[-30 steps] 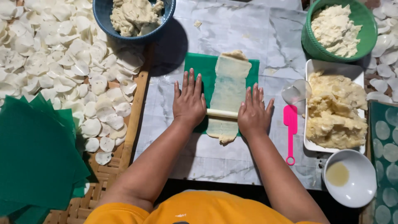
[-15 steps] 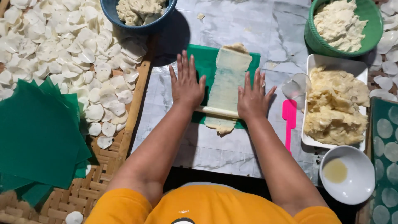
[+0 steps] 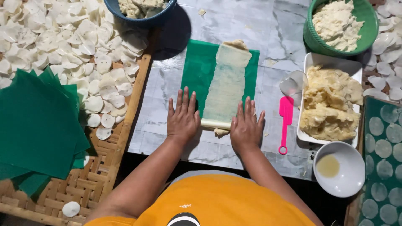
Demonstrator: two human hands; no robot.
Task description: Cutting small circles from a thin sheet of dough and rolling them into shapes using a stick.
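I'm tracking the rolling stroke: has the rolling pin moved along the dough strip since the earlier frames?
Yes. The rolling pin has come toward the person, from mid-strip to the near edge of the green sheet, under both hands.

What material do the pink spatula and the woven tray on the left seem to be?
Pink spatula: probably plastic, given its smooth, evenly bright colour and moulded ring end. Woven tray: likely bamboo or rattan, with flat tan strips interlaced in a matt weave.

Both hands, left (image 3: 183,119) and right (image 3: 246,127), now sit nearer the person, the rolling pin (image 3: 215,123) drawn back to the near end of the longer, thinner dough strip (image 3: 227,83).
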